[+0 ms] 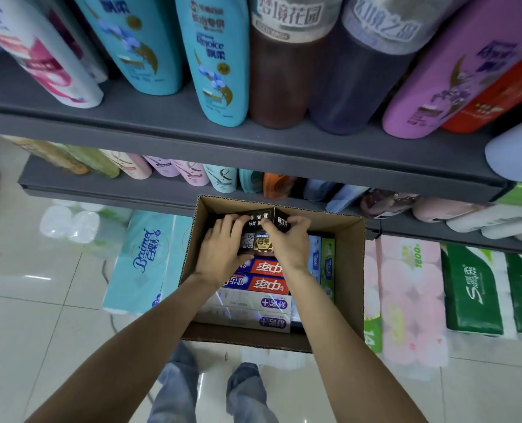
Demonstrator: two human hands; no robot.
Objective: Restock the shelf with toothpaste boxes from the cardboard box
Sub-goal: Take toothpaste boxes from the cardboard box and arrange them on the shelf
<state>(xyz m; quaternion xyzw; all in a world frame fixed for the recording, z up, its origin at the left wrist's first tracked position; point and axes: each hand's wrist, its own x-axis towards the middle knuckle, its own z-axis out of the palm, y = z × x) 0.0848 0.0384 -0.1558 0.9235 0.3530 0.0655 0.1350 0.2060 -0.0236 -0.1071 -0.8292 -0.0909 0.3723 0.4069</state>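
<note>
I am clasping a bundle of black toothpaste boxes (258, 232) between my left hand (223, 248) and right hand (287, 242), inside the carton (350, 270), gathering several together for one trip to the shelf (253, 154).

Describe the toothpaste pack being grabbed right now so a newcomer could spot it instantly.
Start at the open brown cardboard box on the tiled floor below the grey shelves. At its far end, the left hand and right hand clasp a black toothpaste pack. Its neighbours are red-and-blue, silver and green; it alone is black.
</note>
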